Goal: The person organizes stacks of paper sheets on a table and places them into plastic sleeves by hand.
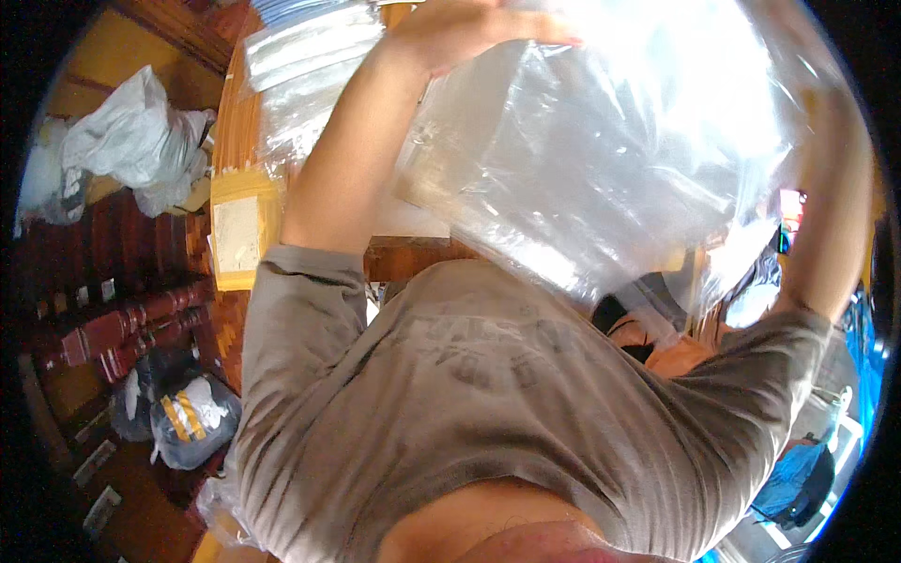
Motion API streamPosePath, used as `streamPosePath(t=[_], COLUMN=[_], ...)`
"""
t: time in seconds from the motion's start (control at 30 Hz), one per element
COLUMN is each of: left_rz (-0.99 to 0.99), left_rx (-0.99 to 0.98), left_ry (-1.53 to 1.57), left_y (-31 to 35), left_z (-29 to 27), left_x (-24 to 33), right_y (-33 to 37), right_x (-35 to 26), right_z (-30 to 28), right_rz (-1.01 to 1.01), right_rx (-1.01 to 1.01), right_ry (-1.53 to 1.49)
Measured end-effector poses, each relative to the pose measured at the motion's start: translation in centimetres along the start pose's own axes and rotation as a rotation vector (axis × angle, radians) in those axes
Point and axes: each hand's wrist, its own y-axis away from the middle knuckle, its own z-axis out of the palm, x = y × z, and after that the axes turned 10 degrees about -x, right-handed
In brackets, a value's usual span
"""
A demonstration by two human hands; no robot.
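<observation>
A large clear plastic bag (610, 141) is held up close to the camera and fills the upper right of the view. My left hand (469, 28) is raised at the top centre, its fingers closed over the bag's upper edge. My right forearm rises along the right rim. My right hand (828, 108) shows only dimly through the film at the bag's right side, where it seems to grip the bag. Below the bag lies my grey T-shirt (488, 403).
A wooden table (236, 113) behind my left arm bears stacks of clear zip bags (310, 42) and a yellow padded envelope (239, 230). A white plastic sack (141, 141) lies at the left, dark bags (188, 418) on the floor, and blue cloth (798, 479) at the lower right.
</observation>
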Motion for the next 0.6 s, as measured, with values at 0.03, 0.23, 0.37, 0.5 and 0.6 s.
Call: streamPosePath(t=[0.03,0.23,0.37,0.5,0.6], left_rz=[0.049,-0.658,-0.721,-0.753,-0.835], left_rx=[-0.029,0.370,0.448,0.557,0.709], left_ry=[0.114,0.097,0.112,0.066,-0.009], left_y=[-0.2,6.8,13.7,14.1,15.1], left_z=[0.5,3.2,3.0,4.8,6.8], left_x=[-2.0,-16.6,-25.2,-24.0,-23.4], right_y=[-0.6,6.8,10.8,12.5,13.6], right_x=[1.5,28.6,27.9,29.4,26.6], right_z=[-1.9,12.5,24.5,32.8,34.0], right_rz=[0.233,0.438,0.778,0.867,0.785], right_rx=[-0.165,0.037,-0.019,-0.069,0.078], right_ry=[0.084,-0.364,-0.666,-0.302,-0.084])
